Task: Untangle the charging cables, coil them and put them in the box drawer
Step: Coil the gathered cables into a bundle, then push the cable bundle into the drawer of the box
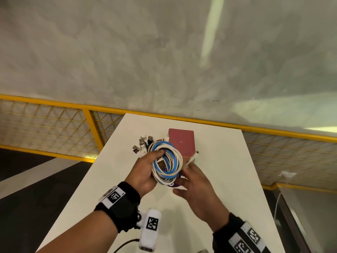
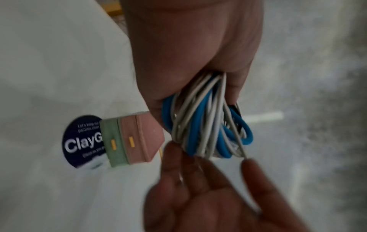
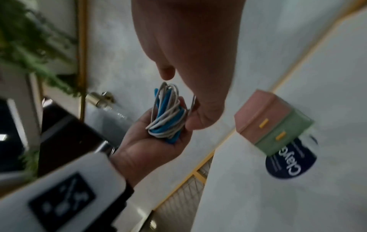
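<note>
My left hand [image 1: 155, 162] grips a coil of blue and white charging cables [image 1: 166, 161] above the white table [image 1: 218, 161]. Its thumb lies across the loops, and several plugs [image 1: 144, 144] stick out past the fingers. My right hand [image 1: 187, 169] is just to the right of the coil and pinches the loose end of a white cable [image 1: 193, 158]. The coil [image 2: 204, 125] shows side-on under the left hand [image 2: 190, 97], with the right hand's fingertips [image 2: 249, 166] at one white strand. The small box [image 1: 181, 141] stands behind the coil. Its pink and green drawers [image 3: 272, 120] are closed.
A dark blue round sticker [image 2: 83, 141] lies on the table under the box. A yellow railing with wire mesh [image 1: 91, 123] runs behind and to the left of the table. A green plant [image 3: 29, 47] hangs at the left in the right wrist view.
</note>
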Tool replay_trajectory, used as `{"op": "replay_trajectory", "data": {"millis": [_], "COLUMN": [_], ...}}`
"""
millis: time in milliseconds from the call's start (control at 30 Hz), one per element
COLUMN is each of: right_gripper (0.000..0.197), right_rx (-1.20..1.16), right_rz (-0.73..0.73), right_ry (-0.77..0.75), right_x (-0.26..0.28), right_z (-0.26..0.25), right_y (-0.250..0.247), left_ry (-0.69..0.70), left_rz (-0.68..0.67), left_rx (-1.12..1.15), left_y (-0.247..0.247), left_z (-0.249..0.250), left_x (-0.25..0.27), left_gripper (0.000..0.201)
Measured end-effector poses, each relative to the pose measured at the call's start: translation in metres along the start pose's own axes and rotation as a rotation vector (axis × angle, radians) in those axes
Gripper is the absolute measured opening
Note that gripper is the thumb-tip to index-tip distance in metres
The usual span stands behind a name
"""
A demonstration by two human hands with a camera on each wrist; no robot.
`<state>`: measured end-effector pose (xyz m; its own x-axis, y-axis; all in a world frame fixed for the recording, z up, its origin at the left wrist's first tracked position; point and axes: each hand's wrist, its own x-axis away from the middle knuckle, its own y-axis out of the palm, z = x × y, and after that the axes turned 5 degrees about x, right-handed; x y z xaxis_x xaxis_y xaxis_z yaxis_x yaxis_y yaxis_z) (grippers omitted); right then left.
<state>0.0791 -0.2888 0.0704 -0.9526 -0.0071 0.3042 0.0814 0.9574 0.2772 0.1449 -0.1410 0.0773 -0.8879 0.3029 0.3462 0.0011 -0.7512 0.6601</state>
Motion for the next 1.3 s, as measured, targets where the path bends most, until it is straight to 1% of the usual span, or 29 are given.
{"op": "replay_trajectory", "data": {"millis": [67, 133, 167, 233, 300, 367, 433, 500, 567, 667, 767, 833, 900, 1000, 1033, 1066, 1100, 1133, 1200, 1266, 1300], "right_gripper": [0.032, 0.033, 0.033, 0.028, 0.017, 0.011, 0.016, 0.019, 0.020, 0.029, 0.039, 0.044, 0.047, 0.067, 0.072, 0.073, 0.069, 0.059, 0.040, 0.032, 0.030], "right_rx": [0.114, 0.326, 0.421, 0.506, 0.533, 0.543, 0.525, 0.505, 0.522, 0.615, 0.679, 0.640, 0.553, 0.316, 0.271, 0.254, 0.246, 0.237, 0.168, 0.038, -0.014], "right_rz": [-0.076, -0.120, -0.117, -0.055, 0.005, 0.015, -0.015, -0.047, -0.089, -0.181, -0.236, -0.273, -0.289, -0.173, -0.150, -0.132, -0.094, -0.040, 0.112, 0.226, 0.255], "right_ry": [0.037, 0.073, 0.078, 0.072, 0.061, 0.063, 0.065, 0.066, 0.073, 0.085, 0.122, 0.172, 0.249, 0.363, 0.385, 0.399, 0.407, 0.413, 0.408, 0.423, 0.436], "right_x": [0.005, 0.006, 0.008, 0.009, 0.010, 0.011, 0.010, 0.006, 0.000, -0.011, -0.024, -0.034, -0.048, -0.078, -0.088, -0.099, -0.107, -0.116, -0.130, -0.143, -0.148], "right_z": [-0.004, 0.003, 0.008, 0.016, 0.025, 0.030, 0.033, 0.033, 0.032, 0.027, 0.025, 0.025, 0.024, 0.027, 0.029, 0.029, 0.031, 0.031, 0.033, 0.037, 0.039], "right_y": [0.000, 0.001, 0.002, 0.003, 0.002, 0.002, 0.002, -0.001, -0.003, -0.005, -0.003, -0.001, 0.001, -0.005, -0.008, -0.008, -0.008, -0.008, -0.015, -0.023, -0.027], "left_ry": [-0.025, -0.029, -0.018, 0.009, 0.020, 0.027, 0.009, -0.030, -0.065, -0.060, -0.047, -0.057, -0.063, -0.075, -0.076, -0.072, -0.069, -0.060, -0.040, -0.024, -0.023], "left_rz": [-0.039, -0.090, -0.118, -0.192, -0.246, -0.269, -0.290, -0.316, -0.312, -0.270, -0.194, -0.160, -0.129, -0.045, -0.029, -0.020, -0.018, -0.016, 0.005, 0.038, 0.049], "left_rx": [-0.116, -0.265, -0.348, -0.477, -0.528, -0.552, -0.523, -0.435, -0.358, -0.315, -0.224, -0.140, -0.067, -0.005, 0.021, 0.047, 0.072, 0.106, 0.182, 0.226, 0.232], "left_y": [-0.007, -0.014, -0.018, -0.025, -0.030, -0.033, -0.036, -0.040, -0.045, -0.055, -0.064, -0.068, -0.074, -0.084, -0.088, -0.093, -0.097, -0.101, -0.106, -0.110, -0.110], "left_z": [-0.007, -0.014, -0.017, -0.019, -0.019, -0.019, -0.021, -0.023, -0.025, -0.028, -0.030, -0.028, -0.023, -0.010, -0.007, -0.002, 0.000, 0.003, 0.004, 0.006, 0.007], "left_x": [0.003, 0.007, 0.009, 0.011, 0.010, 0.009, 0.008, 0.007, 0.003, -0.001, -0.006, -0.009, -0.012, -0.012, -0.012, -0.012, -0.013, -0.014, -0.018, -0.025, -0.029], "left_gripper": [0.025, 0.024, 0.022, 0.021, 0.023, 0.023, 0.028, 0.034, 0.035, 0.034, 0.034, 0.040, 0.045, 0.045, 0.045, 0.044, 0.044, 0.044, 0.041, 0.041, 0.041]}}
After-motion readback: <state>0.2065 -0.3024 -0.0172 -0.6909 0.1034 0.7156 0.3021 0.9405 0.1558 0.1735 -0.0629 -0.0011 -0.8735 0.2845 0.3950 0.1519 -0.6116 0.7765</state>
